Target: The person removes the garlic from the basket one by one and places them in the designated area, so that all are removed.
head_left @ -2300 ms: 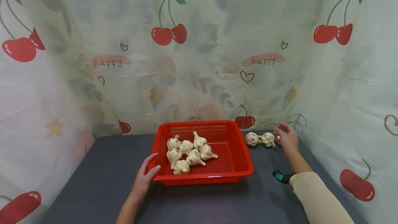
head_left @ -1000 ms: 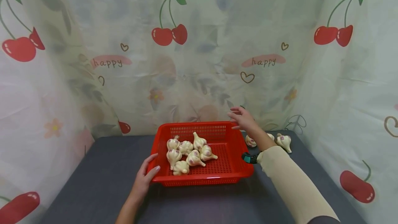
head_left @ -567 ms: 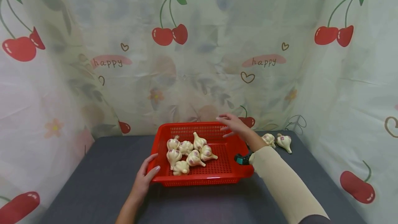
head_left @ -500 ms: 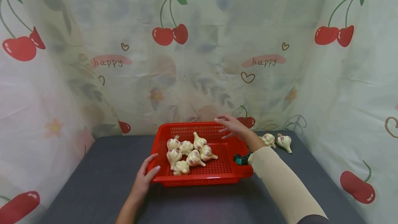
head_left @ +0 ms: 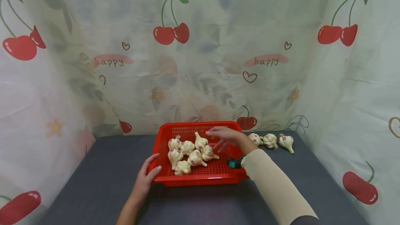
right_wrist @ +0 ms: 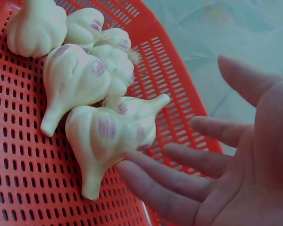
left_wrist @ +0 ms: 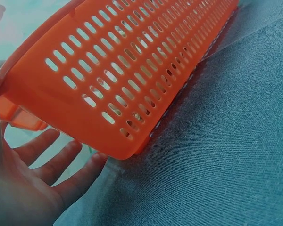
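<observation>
A red plastic basket [head_left: 203, 179] stands on the dark table with several garlic bulbs [head_left: 196, 158] bunched in its left half. My left hand [head_left: 146, 176] grips the basket's left rim, thumb over the top; in the left wrist view, the fingers of that hand [left_wrist: 35, 188] lie against the basket's outer side [left_wrist: 42, 94]. Over the right half of the basket hovers my right hand [head_left: 228, 136], fingers spread and holding nothing. The right wrist view shows its fingertips [right_wrist: 127, 170] beside the nearest garlic bulb [right_wrist: 101, 134]; whether they touch it, I cannot tell.
Three more garlic bulbs, left [head_left: 255, 139], middle [head_left: 270, 141] and right [head_left: 286, 142], lie in a row at the table's back right. A cherry-printed curtain [head_left: 200, 79] encloses the back and sides. The dark tabletop [head_left: 103, 176] extends around the basket.
My right hand has moved left from the loose bulbs at the back right, over the basket's rim, and lower into the basket. My left hand and the bulbs stay in place.
</observation>
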A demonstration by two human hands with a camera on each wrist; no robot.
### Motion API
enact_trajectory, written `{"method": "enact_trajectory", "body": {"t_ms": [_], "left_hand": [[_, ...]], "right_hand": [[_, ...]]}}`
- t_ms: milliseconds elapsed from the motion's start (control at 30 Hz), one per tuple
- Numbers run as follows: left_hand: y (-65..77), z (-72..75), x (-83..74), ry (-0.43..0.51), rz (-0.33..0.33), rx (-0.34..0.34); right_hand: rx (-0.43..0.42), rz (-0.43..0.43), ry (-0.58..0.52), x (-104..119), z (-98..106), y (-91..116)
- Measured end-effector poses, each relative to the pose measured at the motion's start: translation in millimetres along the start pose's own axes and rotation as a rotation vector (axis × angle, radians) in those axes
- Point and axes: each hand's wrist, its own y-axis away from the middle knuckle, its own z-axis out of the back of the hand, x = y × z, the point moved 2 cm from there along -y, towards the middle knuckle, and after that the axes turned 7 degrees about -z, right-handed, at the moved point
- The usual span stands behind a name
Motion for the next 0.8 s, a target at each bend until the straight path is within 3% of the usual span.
{"method": "enact_trajectory", "body": {"t_ms": [533,800], "left_hand": [[0.0,-0.8,2.4,0.006,-0.009,-0.015],[0.9,-1.1,-0.5,0.000,-0.021,-0.015]], "right_hand": [[0.104,-0.191,0.069,-9,-22,-14],[0.203,-0.227,-0.010,-16,-31,-18]]}}
